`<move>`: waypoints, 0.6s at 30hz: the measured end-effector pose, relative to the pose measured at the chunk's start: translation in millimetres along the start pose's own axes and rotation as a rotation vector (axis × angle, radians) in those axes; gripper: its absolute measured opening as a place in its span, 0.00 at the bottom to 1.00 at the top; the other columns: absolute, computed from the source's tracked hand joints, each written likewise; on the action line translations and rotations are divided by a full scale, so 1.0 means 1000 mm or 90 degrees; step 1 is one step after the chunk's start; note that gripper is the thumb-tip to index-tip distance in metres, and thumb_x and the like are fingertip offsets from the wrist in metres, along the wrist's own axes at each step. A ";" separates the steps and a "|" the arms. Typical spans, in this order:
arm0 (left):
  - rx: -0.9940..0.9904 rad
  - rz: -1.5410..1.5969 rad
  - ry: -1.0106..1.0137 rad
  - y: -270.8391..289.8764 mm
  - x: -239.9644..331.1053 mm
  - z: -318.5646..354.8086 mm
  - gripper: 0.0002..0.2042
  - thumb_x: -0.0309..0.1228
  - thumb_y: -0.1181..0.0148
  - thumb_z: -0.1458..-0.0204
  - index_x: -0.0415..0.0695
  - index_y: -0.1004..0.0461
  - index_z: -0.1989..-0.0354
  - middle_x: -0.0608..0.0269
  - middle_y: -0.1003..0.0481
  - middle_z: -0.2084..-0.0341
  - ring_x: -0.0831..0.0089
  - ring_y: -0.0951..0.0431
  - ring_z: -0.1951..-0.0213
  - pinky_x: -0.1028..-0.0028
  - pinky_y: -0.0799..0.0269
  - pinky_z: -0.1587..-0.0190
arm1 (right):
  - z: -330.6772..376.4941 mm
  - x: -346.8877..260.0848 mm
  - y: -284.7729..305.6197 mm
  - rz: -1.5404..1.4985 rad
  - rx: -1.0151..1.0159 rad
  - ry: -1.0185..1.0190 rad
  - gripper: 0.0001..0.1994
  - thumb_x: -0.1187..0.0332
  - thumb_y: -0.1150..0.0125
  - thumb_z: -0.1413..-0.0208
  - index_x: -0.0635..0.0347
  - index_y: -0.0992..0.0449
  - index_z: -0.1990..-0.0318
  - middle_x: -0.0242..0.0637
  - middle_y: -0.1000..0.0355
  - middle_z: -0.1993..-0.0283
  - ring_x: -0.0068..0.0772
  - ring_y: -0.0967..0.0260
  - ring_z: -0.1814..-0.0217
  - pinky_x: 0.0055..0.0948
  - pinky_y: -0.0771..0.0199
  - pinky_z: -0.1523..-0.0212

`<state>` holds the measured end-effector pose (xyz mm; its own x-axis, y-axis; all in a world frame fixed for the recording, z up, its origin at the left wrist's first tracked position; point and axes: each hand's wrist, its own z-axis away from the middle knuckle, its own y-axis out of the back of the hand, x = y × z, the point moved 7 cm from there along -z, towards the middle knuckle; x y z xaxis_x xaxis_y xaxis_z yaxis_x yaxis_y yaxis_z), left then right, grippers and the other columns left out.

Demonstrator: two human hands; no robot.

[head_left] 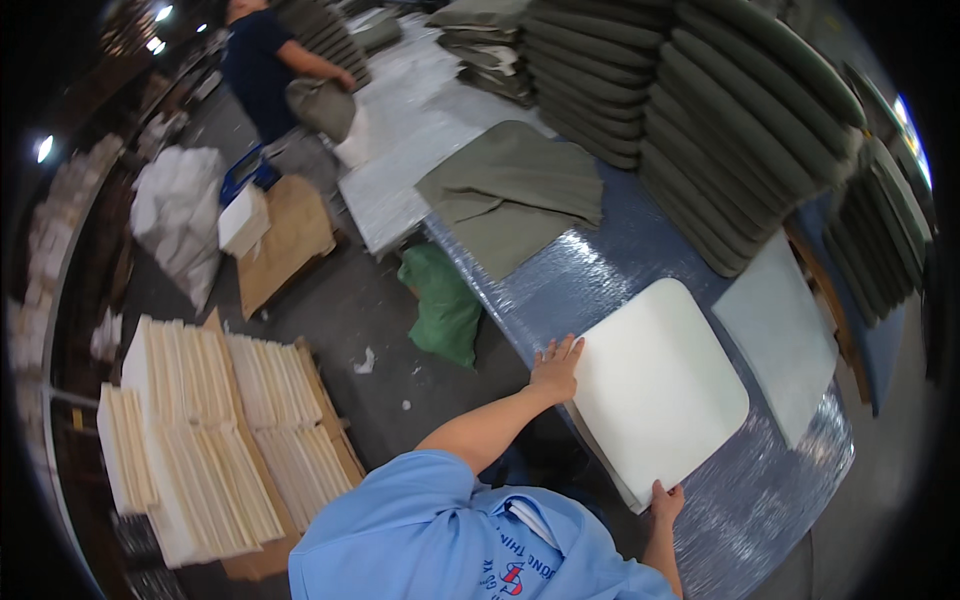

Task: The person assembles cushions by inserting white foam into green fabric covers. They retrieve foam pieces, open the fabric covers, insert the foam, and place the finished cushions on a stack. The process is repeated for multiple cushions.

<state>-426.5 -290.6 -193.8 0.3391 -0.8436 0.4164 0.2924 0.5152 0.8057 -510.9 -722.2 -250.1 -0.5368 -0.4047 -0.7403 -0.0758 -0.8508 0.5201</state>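
A white seat-shaped foam pad (660,385) with rounded corners lies on the plastic-covered table (590,260) in front of me. Its lower left edge shows a thin darker layer beneath it. My left hand (558,372) rests on the pad's far left corner, its fingers stretched out and apart. At the near corner, my right hand (667,500) pinches the pad's edge, thumb on top; the fingers underneath are partly hidden. Beyond the pad, a grey-green fabric cover (515,190) is spread on the table, loosely folded.
Tall stacks of grey-green cushions (750,130) stand at the table's far right. A flat pale sheet (780,330) lies right of the pad. Stacked foam slabs (200,440), a green sack (440,305) and a white sack (180,215) are on the floor. Another person (265,75) handles a cushion at far left.
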 end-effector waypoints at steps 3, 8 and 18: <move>0.063 0.014 0.082 0.000 -0.010 0.027 0.40 0.29 0.50 0.42 0.52 0.59 0.21 0.60 0.64 0.21 0.45 0.59 0.23 0.44 0.60 0.24 | -0.009 -0.018 -0.013 0.012 -0.163 -0.079 0.14 0.73 0.28 0.47 0.71 0.25 0.57 0.39 0.24 0.68 0.30 0.27 0.77 0.34 0.26 0.76; 0.060 0.072 0.088 -0.025 -0.008 0.075 0.38 0.31 0.47 0.42 0.50 0.53 0.22 0.55 0.56 0.22 0.43 0.49 0.26 0.43 0.48 0.28 | -0.031 -0.057 0.017 0.396 -0.361 -0.057 0.12 0.65 0.30 0.44 0.67 0.23 0.66 0.41 0.22 0.73 0.31 0.28 0.82 0.30 0.27 0.82; -0.034 0.353 0.494 -0.130 -0.148 0.278 0.29 0.38 0.46 0.50 0.44 0.27 0.37 0.47 0.28 0.37 0.52 0.28 0.36 0.60 0.33 0.34 | -0.022 -0.169 -0.105 0.368 -0.494 0.327 0.12 0.62 0.33 0.41 0.63 0.23 0.68 0.36 0.25 0.76 0.26 0.27 0.77 0.28 0.24 0.74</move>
<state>-763.2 -274.7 -243.1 0.9346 -0.1518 0.3217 -0.0537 0.8338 0.5495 -393.9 -572.0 -189.4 0.1070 -0.7496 -0.6532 0.7209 -0.3939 0.5702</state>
